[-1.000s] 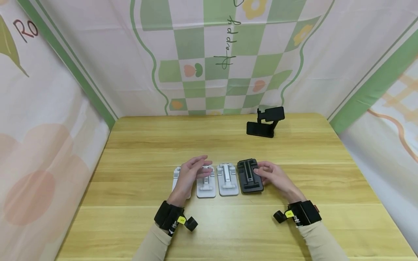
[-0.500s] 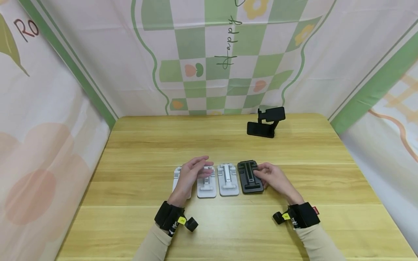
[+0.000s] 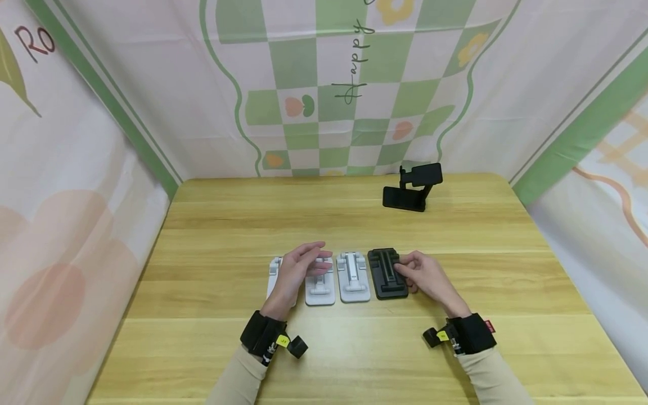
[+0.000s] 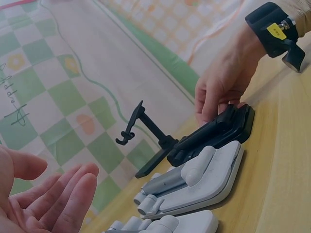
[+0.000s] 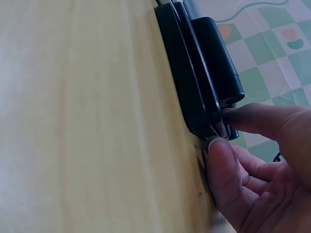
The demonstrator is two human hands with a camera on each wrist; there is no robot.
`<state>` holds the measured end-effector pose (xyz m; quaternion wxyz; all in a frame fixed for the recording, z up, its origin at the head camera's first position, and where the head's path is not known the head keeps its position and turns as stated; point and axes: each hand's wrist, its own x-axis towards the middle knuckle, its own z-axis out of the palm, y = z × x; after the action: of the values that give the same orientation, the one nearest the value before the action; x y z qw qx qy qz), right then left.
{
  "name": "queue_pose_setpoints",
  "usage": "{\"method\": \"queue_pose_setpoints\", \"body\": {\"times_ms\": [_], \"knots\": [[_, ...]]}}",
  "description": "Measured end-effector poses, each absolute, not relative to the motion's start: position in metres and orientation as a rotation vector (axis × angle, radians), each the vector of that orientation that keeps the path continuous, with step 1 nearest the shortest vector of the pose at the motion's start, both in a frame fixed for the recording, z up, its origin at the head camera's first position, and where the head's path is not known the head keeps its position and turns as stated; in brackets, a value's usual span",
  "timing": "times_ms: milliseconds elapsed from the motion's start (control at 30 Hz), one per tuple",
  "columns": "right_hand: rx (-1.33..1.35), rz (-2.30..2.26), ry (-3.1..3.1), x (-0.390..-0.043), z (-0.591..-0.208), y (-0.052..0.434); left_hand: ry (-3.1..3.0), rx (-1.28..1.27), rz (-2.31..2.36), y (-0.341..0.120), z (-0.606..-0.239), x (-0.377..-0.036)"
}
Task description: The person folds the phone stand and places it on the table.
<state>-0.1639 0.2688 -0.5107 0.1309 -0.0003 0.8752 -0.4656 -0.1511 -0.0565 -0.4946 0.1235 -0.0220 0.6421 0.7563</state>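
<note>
Four folded phone stands lie in a row: a black phone stand (image 3: 387, 274) at the right end, then a white phone stand (image 3: 353, 278), another white stand (image 3: 320, 289) and a leftmost white stand (image 3: 273, 271) partly covered by a hand. My right hand (image 3: 424, 274) pinches the black stand's right edge; in the right wrist view, fingertips (image 5: 223, 153) meet at its corner. Over the two left white stands hovers my left hand (image 3: 298, 269), palm turned inward, fingers (image 4: 73, 199) extended and holding nothing.
An unfolded black phone stand (image 3: 412, 188) stands at the back right of the wooden table (image 3: 243, 214). Patterned cloth (image 3: 304, 129) hangs behind the table and along both sides.
The black stand, slightly raised one second ago, now lies flatter on the table. My right wrist has shifted slightly left, fingers still at the stand's edge. The left hand has hardly moved.
</note>
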Motion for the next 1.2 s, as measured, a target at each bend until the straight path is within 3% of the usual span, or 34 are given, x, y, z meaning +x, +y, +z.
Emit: {"method": "queue_pose_setpoints", "body": {"times_ms": [733, 1200], "knots": [[0.046, -1.46, 2.568, -0.171, -0.514, 0.276, 1.835, -0.041, 2.212, -0.055, -0.497, -0.152], [0.338, -1.696, 2.919, -0.226, -0.509, 0.29, 1.836, -0.085, 2.209, -0.056, -0.498, -0.151]]}}
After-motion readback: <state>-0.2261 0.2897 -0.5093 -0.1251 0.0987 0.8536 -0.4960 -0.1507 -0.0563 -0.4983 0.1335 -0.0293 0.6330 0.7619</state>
